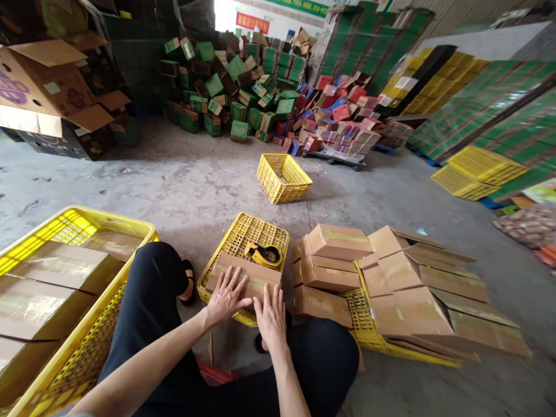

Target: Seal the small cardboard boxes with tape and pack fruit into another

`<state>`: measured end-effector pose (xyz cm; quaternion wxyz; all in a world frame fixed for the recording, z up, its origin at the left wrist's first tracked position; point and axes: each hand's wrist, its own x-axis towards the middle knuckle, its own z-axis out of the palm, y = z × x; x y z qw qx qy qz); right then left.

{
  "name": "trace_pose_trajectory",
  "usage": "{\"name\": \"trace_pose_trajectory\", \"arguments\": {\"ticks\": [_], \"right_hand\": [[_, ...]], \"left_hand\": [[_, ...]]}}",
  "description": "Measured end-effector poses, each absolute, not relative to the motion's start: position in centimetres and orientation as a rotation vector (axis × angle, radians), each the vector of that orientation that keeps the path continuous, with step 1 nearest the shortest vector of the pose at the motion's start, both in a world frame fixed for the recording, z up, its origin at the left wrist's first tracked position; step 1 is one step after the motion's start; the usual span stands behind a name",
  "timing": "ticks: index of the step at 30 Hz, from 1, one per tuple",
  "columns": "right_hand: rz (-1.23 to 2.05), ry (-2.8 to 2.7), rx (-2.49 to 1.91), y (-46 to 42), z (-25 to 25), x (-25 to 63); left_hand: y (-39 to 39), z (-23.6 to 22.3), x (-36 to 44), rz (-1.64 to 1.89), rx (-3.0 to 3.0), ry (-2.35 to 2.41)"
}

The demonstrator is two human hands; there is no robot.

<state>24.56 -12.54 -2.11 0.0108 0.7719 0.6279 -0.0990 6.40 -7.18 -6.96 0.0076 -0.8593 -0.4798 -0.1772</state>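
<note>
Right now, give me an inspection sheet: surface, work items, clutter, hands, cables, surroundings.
Surface: yellow grid-topped crate, serving as a worktop.
Work items: carton lying on it; tape dispenser just beyond the carton.
Clutter: cartons stacked beside the right leg; large crate holding more at left.
Hands: left hand spread on the carton; right hand with fingers against it.
Cables: nothing seen.
Surroundings: grey floor; green boxes and red boxes heaped ahead.
</note>
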Motion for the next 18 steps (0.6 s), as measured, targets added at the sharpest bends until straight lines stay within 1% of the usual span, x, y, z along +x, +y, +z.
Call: {"name": "trace_pose_trajectory", "arguments": {"ticks": [5, 12, 18], "right_hand": [[-0.3, 1.954, 2.391, -13.8, -2.4, 23.4], [-0.207, 2.096, 2.358, -14.9, -4.0, 21.9], [-0.195, 2.074, 2.334, -15.0, -4.5, 22.0]], "left_hand": [[-7.6, -6.2, 5.9, -0.481, -2.71, -1.489], [-10.4, -6.6, 4.3, -0.555, -2.803, -1.409], [-10.4, -6.5, 4.1, -0.534, -2.8, -1.457]]}}
